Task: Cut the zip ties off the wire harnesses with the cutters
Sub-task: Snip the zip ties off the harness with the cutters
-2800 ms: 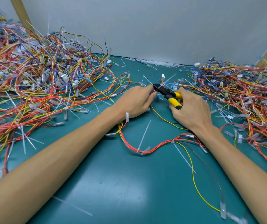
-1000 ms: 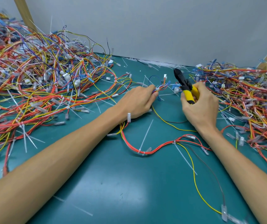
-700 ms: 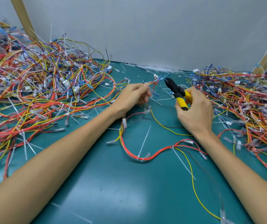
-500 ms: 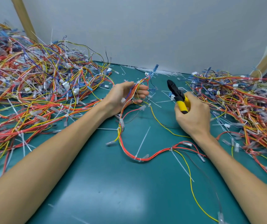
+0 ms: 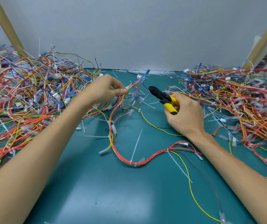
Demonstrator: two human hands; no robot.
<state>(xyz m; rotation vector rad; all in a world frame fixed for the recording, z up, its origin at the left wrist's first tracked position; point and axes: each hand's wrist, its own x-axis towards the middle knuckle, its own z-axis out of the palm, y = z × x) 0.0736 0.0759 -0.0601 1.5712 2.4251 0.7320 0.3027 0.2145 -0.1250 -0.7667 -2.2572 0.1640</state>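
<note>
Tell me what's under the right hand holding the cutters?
A yellow wire and a dark wire run beneath the right hand on the green mat. It covers the cutters' handle ends.

Colour log, head view.

- Bench mat [image 5: 97, 191]: I read plain teal green, with a pale glare patch at 6 o'clock.
- Wall [image 5: 129, 29], 12 o'clock: flat pale grey, no pattern.
- Left wooden post [image 5: 5, 25], 11 o'clock: tan. Right wooden post [image 5: 265, 34], 1 o'clock: tan.
- Cutters [image 5: 165, 98]: black head, yellow handles, black at the handle tip.
- Wire harness [image 5: 151, 157], centre: mostly red-orange strands, some yellow, one dark lead, blue strands at its 12 o'clock end.
- Zip ties [image 5: 136, 145]: translucent white.
- Left pile [image 5: 24, 94], 9 o'clock: red, orange, yellow, blue, purple and black, flecked white.
- Right pile [image 5: 242, 102], 3 o'clock: I note chiefly red-orange and yellow, with blue along its 12 o'clock edge.
</note>
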